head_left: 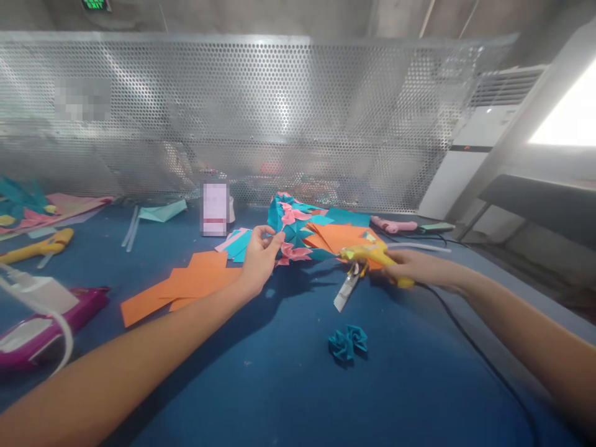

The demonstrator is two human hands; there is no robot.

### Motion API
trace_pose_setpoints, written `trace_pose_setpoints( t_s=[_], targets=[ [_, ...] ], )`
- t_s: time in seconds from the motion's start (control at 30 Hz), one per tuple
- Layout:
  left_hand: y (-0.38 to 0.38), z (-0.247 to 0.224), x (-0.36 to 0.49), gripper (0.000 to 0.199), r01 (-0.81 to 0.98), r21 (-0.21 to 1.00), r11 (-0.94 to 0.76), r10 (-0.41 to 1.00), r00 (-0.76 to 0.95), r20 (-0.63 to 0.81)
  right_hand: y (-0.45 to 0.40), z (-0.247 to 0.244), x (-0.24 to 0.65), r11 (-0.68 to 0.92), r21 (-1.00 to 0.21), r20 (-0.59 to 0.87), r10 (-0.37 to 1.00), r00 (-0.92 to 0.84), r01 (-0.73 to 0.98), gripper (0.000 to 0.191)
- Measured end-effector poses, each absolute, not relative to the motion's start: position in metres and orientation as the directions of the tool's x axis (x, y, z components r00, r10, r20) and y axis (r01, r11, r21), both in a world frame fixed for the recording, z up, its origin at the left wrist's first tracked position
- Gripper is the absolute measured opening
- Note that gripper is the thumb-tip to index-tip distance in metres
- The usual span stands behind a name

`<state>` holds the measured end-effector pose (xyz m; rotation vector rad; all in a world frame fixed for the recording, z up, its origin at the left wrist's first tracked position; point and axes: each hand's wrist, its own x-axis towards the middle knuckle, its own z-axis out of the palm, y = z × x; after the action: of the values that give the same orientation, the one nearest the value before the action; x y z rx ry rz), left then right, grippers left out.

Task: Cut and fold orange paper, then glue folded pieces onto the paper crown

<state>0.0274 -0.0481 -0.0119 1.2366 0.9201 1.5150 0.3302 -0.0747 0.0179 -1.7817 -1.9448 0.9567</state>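
My left hand [264,251] pinches the near left side of a teal and pink folded-paper piece [294,233], its pointed petals turned to the right. In my right hand [410,267] is a yellow hot glue gun [367,253], with its nozzle pointing left toward the paper points. A metal stand or flap [347,292] hangs below the gun. Two small teal folded-paper flowers [348,343] lie on the blue table in front of me. Behind the glue gun are orange paper sheets [342,238], partly hidden.
Orange sheets [190,282] lie left of my left hand. A phone [215,209] stands upright behind them. Farther left are another yellow glue gun [37,246], clear glue sticks [131,228] and a magenta case [88,310]. A black cord [479,347] trails right; a perforated metal screen [279,124] backs the table.
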Motion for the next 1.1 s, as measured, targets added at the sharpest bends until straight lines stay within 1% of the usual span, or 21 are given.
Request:
trace_pose_setpoints(
  t_s=[0.1,0.2,0.27,0.4,0.53,0.63,0.77,0.87,0.97,1.1],
  targets=[
    [-0.049,-0.013,0.027,0.024,-0.224,0.926,-0.305,0.950,-0.008,0.311,-0.078,0.025,0.333,-0.068,-0.811,-0.229,0.951,-0.208,0.581,0.007],
    [-0.049,-0.015,0.028,0.024,-0.253,0.924,-0.287,0.954,0.010,0.300,-0.082,0.033,0.329,0.031,-0.886,-0.123,0.946,-0.298,0.464,0.008],
    [-0.049,-0.016,0.029,0.026,-0.259,0.927,-0.270,0.958,0.024,0.286,-0.085,0.037,0.320,0.088,-0.910,-0.057,0.942,-0.332,0.406,0.011],
    [-0.052,-0.017,0.032,0.027,-0.242,0.935,-0.260,0.958,0.058,0.282,-0.092,0.038,0.298,0.145,-0.928,0.042,0.957,-0.288,0.344,0.011],
    [-0.054,-0.015,0.034,0.024,-0.233,0.935,-0.267,0.956,0.059,0.287,-0.099,0.038,0.282,0.178,-0.884,0.054,0.957,-0.284,0.431,0.020],
    [-0.054,-0.015,0.035,0.020,-0.241,0.925,-0.293,0.948,0.056,0.314,-0.103,0.037,0.275,0.230,-0.834,0.080,0.950,-0.302,0.502,0.030],
    [-0.053,-0.016,0.036,0.016,-0.232,0.916,-0.328,0.934,0.064,0.350,-0.100,0.030,0.270,0.271,-0.755,0.116,0.952,-0.285,0.597,0.043],
    [-0.055,-0.016,0.036,0.019,-0.213,0.926,-0.310,0.939,0.081,0.334,-0.096,0.021,0.268,0.299,-0.711,0.153,0.949,-0.275,0.636,0.048],
    [-0.056,-0.015,0.036,0.024,-0.219,0.925,-0.310,0.938,0.088,0.336,-0.093,0.015,0.267,0.350,-0.676,0.192,0.933,-0.304,0.648,0.050],
    [-0.057,-0.014,0.037,0.032,-0.227,0.928,-0.296,0.938,0.113,0.327,-0.090,0.011,0.268,0.398,-0.666,0.233,0.914,-0.332,0.631,0.052]
  ],
)
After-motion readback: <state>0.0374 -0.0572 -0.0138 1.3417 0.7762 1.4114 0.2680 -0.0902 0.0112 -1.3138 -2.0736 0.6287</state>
